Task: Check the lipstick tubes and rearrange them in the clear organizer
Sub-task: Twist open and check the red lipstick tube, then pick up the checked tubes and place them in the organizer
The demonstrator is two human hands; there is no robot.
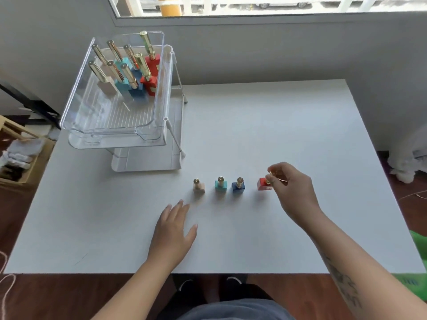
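A clear organizer point(97, 125) stands raised on a stand at the table's far left and holds several gold-capped lipstick tubes with beige, teal, blue and red bases. On the white table point(277, 125) stand a beige tube point(198, 186), a teal tube point(220, 184) and a blue tube point(238, 185) in a row. My right hand point(291, 190) pinches the gold cap of a red tube point(263, 184) at the row's right end. My left hand point(173, 232) rests flat on the table, fingers straight, just below the beige tube.
The organizer's white stand base point(145, 160) sits on the table's left part. A wooden crate point(23, 155) with cloths is on the floor at the left. A window ledge runs above the grey wall behind the table.
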